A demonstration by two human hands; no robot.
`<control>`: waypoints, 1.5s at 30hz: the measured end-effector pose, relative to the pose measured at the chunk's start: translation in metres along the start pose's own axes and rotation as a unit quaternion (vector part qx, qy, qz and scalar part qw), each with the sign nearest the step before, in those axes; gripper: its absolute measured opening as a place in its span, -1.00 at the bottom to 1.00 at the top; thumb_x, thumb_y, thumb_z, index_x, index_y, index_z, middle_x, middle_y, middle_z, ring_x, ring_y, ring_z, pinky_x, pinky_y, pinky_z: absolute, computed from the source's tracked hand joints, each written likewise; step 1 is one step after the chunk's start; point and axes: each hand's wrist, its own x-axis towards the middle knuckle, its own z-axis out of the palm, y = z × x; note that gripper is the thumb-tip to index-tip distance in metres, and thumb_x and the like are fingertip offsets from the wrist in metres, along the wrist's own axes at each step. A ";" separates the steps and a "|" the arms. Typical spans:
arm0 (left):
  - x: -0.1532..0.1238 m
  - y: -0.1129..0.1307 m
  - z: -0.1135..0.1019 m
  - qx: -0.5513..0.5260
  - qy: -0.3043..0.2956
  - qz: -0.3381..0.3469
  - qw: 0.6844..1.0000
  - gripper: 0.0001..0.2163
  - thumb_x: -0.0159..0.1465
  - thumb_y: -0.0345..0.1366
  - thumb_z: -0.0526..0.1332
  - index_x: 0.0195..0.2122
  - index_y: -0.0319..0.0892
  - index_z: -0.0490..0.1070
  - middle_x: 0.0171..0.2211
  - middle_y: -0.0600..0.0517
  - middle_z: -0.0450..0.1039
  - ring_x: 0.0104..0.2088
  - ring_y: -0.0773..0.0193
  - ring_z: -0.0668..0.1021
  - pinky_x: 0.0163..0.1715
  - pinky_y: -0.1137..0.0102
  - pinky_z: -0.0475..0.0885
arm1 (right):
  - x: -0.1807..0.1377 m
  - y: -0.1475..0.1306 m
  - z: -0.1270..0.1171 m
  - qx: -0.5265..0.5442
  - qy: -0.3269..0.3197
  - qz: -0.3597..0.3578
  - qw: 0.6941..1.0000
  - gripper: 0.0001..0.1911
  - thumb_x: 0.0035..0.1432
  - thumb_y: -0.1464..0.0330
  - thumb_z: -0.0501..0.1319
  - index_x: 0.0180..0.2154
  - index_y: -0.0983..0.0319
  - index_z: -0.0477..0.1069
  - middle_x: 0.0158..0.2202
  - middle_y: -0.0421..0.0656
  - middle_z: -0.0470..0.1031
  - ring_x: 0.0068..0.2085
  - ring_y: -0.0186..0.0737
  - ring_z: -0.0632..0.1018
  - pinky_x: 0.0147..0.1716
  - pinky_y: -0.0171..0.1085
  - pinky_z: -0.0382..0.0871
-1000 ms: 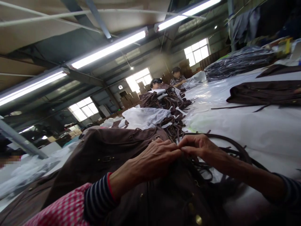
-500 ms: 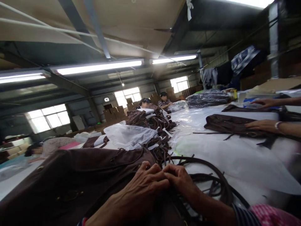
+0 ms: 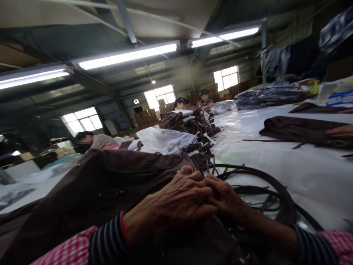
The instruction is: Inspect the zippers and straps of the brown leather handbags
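A large dark brown bag with small brass fittings lies across the near side of the table. My left hand is over its right edge, fingers curled and pressed on the material. Against it, my right hand has its fingers bent in a pinch on the same edge. The exact bit of the bag between the fingertips is hidden. Long brown straps curve over the table just right of my right hand.
Beyond the bag lie crumpled clear plastic and a heap of brown bags and straps. At right, a person's hand rests on another brown bag. White sheeting covers the table. More people sit farther back.
The view has shifted, so the room appears farther right on the left side and higher. Both hands stay together at the bag's edge, and both checked sleeves show now.
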 end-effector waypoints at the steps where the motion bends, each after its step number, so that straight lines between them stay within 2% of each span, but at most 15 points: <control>1: 0.001 0.001 -0.004 0.008 0.004 0.006 1.000 -0.73 0.41 -0.03 0.19 -0.30 -0.10 0.43 -0.32 0.08 0.49 -0.17 0.21 0.42 0.03 0.18 0.12 | -0.001 0.002 0.000 -0.010 -0.007 -0.006 1.000 -0.80 0.31 0.27 0.20 -0.36 0.22 0.35 -0.29 -0.19 0.34 -0.23 -0.21 0.41 -0.23 -0.26 0.30; 5: -0.008 0.006 -0.030 0.059 -0.010 0.025 0.998 -0.67 0.39 0.02 0.20 -0.39 -0.11 0.41 -0.38 0.06 0.48 -0.19 0.17 0.43 0.01 0.17 0.17 | -0.003 0.005 -0.002 -0.041 -0.025 -0.031 0.998 -0.90 0.28 0.40 0.19 -0.34 0.21 0.36 -0.33 -0.23 0.28 -0.31 -0.29 0.38 -0.32 -0.30 0.25; 9: -0.040 0.010 -0.047 0.101 -0.034 -0.008 0.994 -0.65 0.40 0.05 0.15 -0.36 -0.11 0.39 -0.32 0.04 0.49 -0.16 0.15 0.46 0.10 0.14 0.19 | -0.003 0.005 -0.004 -0.062 -0.038 -0.033 0.997 -0.94 0.26 0.45 0.20 -0.30 0.21 0.39 -0.33 -0.23 0.27 -0.30 -0.29 0.39 -0.32 -0.31 0.24; 13: -0.069 0.017 -0.028 0.114 -0.008 -0.076 0.991 -0.71 0.46 -0.01 0.09 -0.15 -0.12 0.41 -0.11 0.02 0.52 0.02 0.15 0.45 0.23 0.09 0.07 | -0.006 0.004 -0.004 -0.094 -0.050 -0.025 0.994 -0.95 0.32 0.42 0.17 -0.24 0.20 0.38 -0.26 -0.21 0.30 -0.27 -0.27 0.41 -0.27 -0.30 0.27; 18: -0.071 0.017 -0.005 0.138 0.032 -0.095 0.985 -0.67 0.47 0.01 0.03 -0.18 -0.14 0.39 -0.23 0.03 0.52 -0.02 0.17 0.45 0.29 0.04 -0.02 | -0.003 -0.004 -0.012 -0.141 -0.083 -0.033 0.986 -0.89 0.33 0.46 0.14 -0.15 0.17 0.39 -0.18 -0.19 0.32 -0.20 -0.25 0.46 -0.20 -0.28 0.30; 23: -0.070 0.015 -0.014 0.150 0.062 -0.090 0.983 -0.58 0.43 0.12 0.04 -0.34 -0.14 0.34 -0.38 0.06 0.45 -0.17 0.20 0.44 0.25 0.08 0.08 | 0.031 -0.043 -0.024 -0.259 -0.132 -0.094 0.952 -0.89 0.24 0.51 0.18 -0.25 0.19 0.41 -0.20 -0.14 0.40 -0.13 -0.12 0.43 -0.13 -0.19 0.31; 27: -0.082 0.015 -0.026 0.167 0.105 -0.080 0.977 -0.50 0.40 0.20 -0.01 -0.40 -0.15 0.31 -0.44 0.06 0.39 -0.23 0.20 0.42 0.23 0.06 0.14 | 0.067 -0.060 -0.012 -0.242 -0.169 -0.134 0.946 -0.94 0.28 0.41 0.21 -0.20 0.24 0.43 -0.14 -0.07 0.44 -0.08 -0.07 0.45 -0.06 -0.14 0.36; 30: -0.093 0.011 -0.037 0.218 0.175 -0.073 0.957 -0.53 0.46 0.07 0.02 -0.50 -0.13 0.24 -0.55 0.09 0.29 -0.35 0.22 0.36 0.04 0.13 0.27 | 0.081 -0.044 0.002 -0.198 -0.170 -0.118 0.958 -0.68 0.21 0.28 0.33 -0.04 0.26 0.44 0.05 0.01 0.40 0.03 0.00 0.46 0.00 -0.10 0.40; 32: -0.097 0.010 -0.043 0.251 0.206 -0.091 0.941 -0.59 0.47 -0.11 0.08 -0.55 -0.12 0.20 -0.61 0.11 0.24 -0.43 0.23 0.31 -0.11 0.17 0.28 | 0.083 -0.030 0.008 -0.173 -0.162 -0.117 0.964 -0.64 0.22 0.31 0.32 0.04 0.23 0.44 0.11 0.01 0.39 0.07 -0.01 0.46 0.05 -0.12 0.39; 34: -0.098 0.009 -0.043 0.260 0.202 -0.126 0.936 -0.63 0.44 -0.23 0.12 -0.55 -0.11 0.21 -0.63 0.12 0.25 -0.45 0.24 0.31 -0.16 0.18 0.25 | 0.081 -0.021 0.010 -0.170 -0.158 -0.126 0.964 -0.70 0.24 0.41 0.25 0.02 0.22 0.47 0.09 0.00 0.40 0.05 -0.05 0.48 0.04 -0.16 0.40; 37: -0.093 0.010 -0.034 0.230 0.158 -0.170 0.945 -0.72 0.42 -0.22 0.14 -0.47 -0.11 0.32 -0.59 0.11 0.35 -0.40 0.23 0.38 -0.14 0.16 0.21 | 0.080 -0.022 0.014 -0.210 -0.144 -0.130 0.958 -0.77 0.31 0.46 0.17 -0.05 0.23 0.52 0.04 -0.01 0.44 -0.03 -0.10 0.51 -0.06 -0.20 0.43; 39: -0.089 0.009 -0.024 0.197 0.129 -0.181 0.955 -0.77 0.41 -0.22 0.16 -0.42 -0.11 0.37 -0.54 0.10 0.41 -0.34 0.21 0.41 -0.11 0.13 0.18 | 0.080 -0.031 0.018 -0.263 -0.142 -0.134 0.945 -0.79 0.32 0.51 0.15 -0.09 0.25 0.52 -0.05 -0.03 0.47 -0.11 -0.15 0.52 -0.15 -0.25 0.43; 41: -0.088 0.007 -0.014 0.174 0.124 -0.175 0.961 -0.76 0.41 -0.24 0.16 -0.44 -0.10 0.38 -0.52 0.10 0.42 -0.32 0.20 0.42 -0.07 0.09 0.14 | 0.080 -0.042 0.022 -0.338 -0.155 -0.160 0.914 -0.80 0.31 0.58 0.14 -0.14 0.28 0.51 -0.13 -0.04 0.49 -0.17 -0.17 0.51 -0.23 -0.28 0.41; 43: -0.088 0.002 -0.003 0.173 0.152 -0.155 0.961 -0.74 0.42 -0.26 0.14 -0.45 -0.10 0.39 -0.49 0.09 0.44 -0.28 0.18 0.43 -0.02 0.06 0.11 | 0.080 -0.052 0.024 -0.415 -0.170 -0.205 0.870 -0.85 0.30 0.59 0.16 -0.20 0.30 0.47 -0.18 -0.04 0.49 -0.21 -0.16 0.49 -0.32 -0.28 0.38; 45: -0.089 -0.004 0.006 0.194 0.198 -0.129 0.952 -0.76 0.43 -0.26 0.10 -0.39 -0.06 0.46 -0.34 0.06 0.53 -0.15 0.13 0.46 0.07 0.02 0.08 | 0.080 -0.059 0.023 -0.475 -0.178 -0.252 0.824 -0.88 0.29 0.59 0.17 -0.20 0.32 0.43 -0.21 -0.04 0.47 -0.25 -0.13 0.47 -0.42 -0.25 0.34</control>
